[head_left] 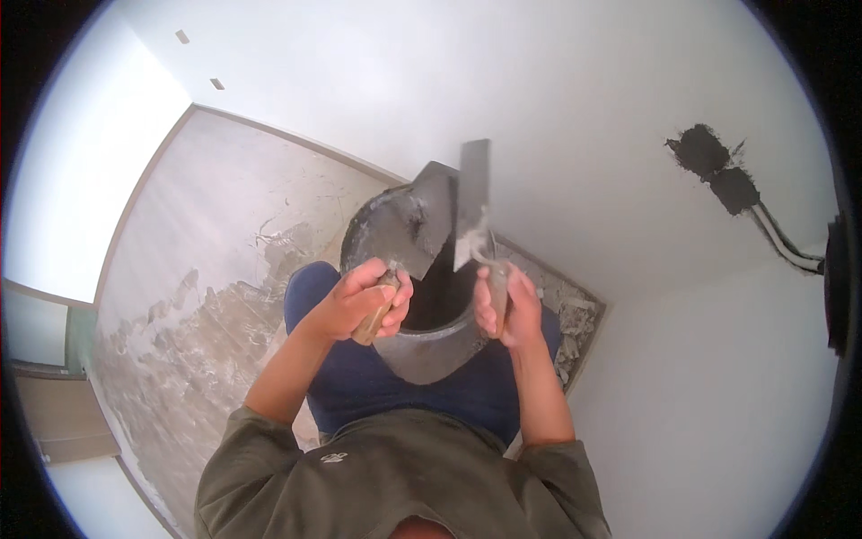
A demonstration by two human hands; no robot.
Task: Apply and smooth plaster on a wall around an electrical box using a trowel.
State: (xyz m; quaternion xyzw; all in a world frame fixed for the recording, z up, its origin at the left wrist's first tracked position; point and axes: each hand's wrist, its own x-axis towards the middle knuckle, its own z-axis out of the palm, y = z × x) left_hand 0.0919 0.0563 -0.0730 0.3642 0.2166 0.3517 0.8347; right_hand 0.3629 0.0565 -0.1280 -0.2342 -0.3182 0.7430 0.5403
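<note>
Olive-brown shirt [386, 476] nearest the camera, on the near side of a dark bucket [431, 355], which stands between the wearer's blue-trousered legs [314, 301]. Directly above the bucket's mouth, the left hand [373, 301] is closed around the handle of a broad trowel [435, 211], its grey-smeared blade tilted. Beside it, also over the bucket, the right hand [512, 305] grips a narrow trowel [473, 175], slightly blurred, with pale paste [470, 244] near its lower end; whether the blades touch cannot be told. The step in hand appears to be working paste between blades; the next move probably calls for steady wrists, so that drips fall inside the bucket. Left of the bucket extends a smeared floor [215, 323]; to its right lies rubble [579, 328]. Beyond it rises a white wall [575, 90], bearing, far right of the bucket, a dark patch [705, 153] and pale conduits [781, 235].
</note>
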